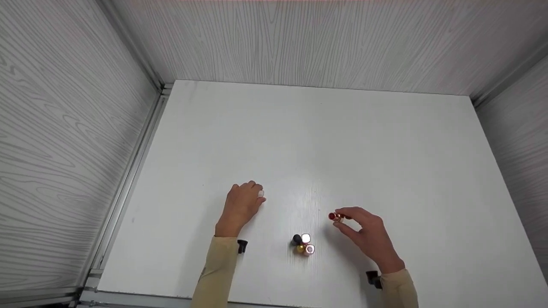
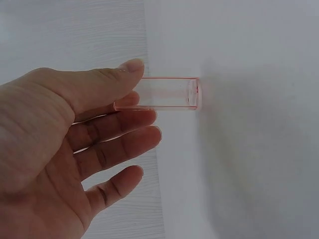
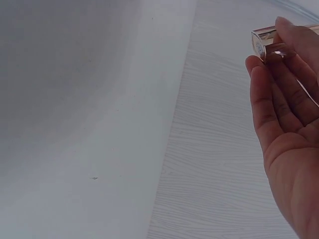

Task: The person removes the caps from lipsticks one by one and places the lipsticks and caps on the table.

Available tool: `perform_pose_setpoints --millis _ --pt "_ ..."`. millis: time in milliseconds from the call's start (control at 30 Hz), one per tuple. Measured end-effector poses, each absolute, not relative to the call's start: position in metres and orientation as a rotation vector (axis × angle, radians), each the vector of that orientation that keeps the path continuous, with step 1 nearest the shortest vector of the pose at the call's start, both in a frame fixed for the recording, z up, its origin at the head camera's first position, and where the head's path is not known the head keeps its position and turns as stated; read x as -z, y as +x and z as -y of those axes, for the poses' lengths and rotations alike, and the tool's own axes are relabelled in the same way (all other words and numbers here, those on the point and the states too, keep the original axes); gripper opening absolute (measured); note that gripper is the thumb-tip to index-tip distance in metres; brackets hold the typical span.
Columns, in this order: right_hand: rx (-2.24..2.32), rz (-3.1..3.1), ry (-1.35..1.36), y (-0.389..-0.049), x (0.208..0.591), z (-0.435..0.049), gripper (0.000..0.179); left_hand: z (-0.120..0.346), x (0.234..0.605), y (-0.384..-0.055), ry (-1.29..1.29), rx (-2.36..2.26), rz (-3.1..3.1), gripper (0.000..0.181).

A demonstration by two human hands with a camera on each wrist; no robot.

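Note:
My left hand point(image 1: 243, 205) pinches a clear, pink-tinged lipstick cap point(image 2: 172, 92) between thumb and index finger, the other fingers loosely bent. Only a pale end of that cap shows in the head view. On the right, my right hand point(image 1: 369, 233) grips a shiny rose-gold lipstick point(image 1: 332, 216) by thumb and fingertips, its red end facing left. The right wrist view catches the squarish base of this lipstick point(image 3: 258, 47), while its far end runs out of the frame. Both hands are apart, over the white table point(image 1: 274, 141).
Between the hands, closer to the front edge, several small cosmetic tubes stand bunched together: a black one point(image 1: 296, 239), a gold one point(image 1: 300, 248) and pink-rimmed ones point(image 1: 309, 249). Wood-grain panels point(image 1: 299, 42) wall the table at the back and both sides.

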State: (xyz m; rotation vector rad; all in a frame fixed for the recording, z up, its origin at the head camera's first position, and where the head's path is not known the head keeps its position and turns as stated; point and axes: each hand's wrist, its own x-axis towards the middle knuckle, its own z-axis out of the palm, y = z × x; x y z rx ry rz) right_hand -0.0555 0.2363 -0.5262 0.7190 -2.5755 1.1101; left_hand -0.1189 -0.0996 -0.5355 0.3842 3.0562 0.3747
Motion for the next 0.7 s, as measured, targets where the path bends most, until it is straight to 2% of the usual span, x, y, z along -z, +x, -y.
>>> perform_pose_setpoints --millis 233,467,700 --pt "-1.098 2.589 0.714 -0.055 0.525 -0.234 0.044 0.101 0.539 -0.12 0.345 -0.513 -3.024 0.033" --pt "-1.11 2.583 0.72 -0.056 0.525 -0.232 0.045 0.103 0.524 -0.116 0.319 -0.52 -3.005 0.055" --pt "-1.121 2.531 0.788 -0.059 0.524 -0.228 0.043 0.095 0.495 -0.104 0.609 -0.661 -3.148 0.053"
